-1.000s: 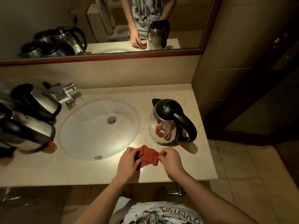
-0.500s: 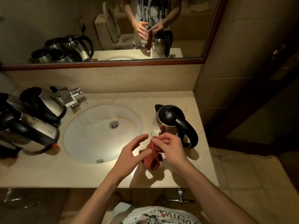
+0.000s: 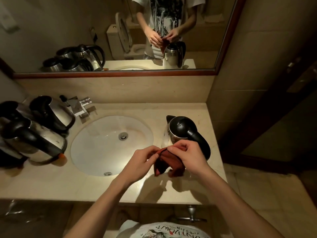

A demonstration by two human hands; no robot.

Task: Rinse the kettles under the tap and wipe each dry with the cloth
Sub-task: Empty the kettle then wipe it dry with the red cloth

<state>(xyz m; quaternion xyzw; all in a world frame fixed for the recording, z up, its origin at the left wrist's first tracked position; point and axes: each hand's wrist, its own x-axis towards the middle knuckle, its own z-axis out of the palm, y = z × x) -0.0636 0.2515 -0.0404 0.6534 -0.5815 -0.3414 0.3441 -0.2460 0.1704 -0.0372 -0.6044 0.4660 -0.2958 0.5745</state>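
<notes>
A steel kettle (image 3: 181, 131) with a black lid and handle stands upright on the counter to the right of the sink. In front of it, both hands hold a red cloth (image 3: 169, 161) in the air above the counter's front. My left hand (image 3: 142, 160) pinches the cloth's left top corner. My right hand (image 3: 190, 156) pinches its upper edge, hiding part of the kettle's body. The cloth hangs down loosely between them. Several more steel kettles (image 3: 37, 134) crowd the counter left of the sink.
A white oval sink (image 3: 96, 148) is set in the beige counter (image 3: 51, 182), with a chrome tap (image 3: 81, 106) at its back left. A wall mirror (image 3: 51, 31) sits behind. The counter ends at a wall (image 3: 257, 83) on the right.
The cloth was lifted from the counter into the air. My left hand, open half a second ago, now pinches the cloth beside my right hand. The view has tilted upward.
</notes>
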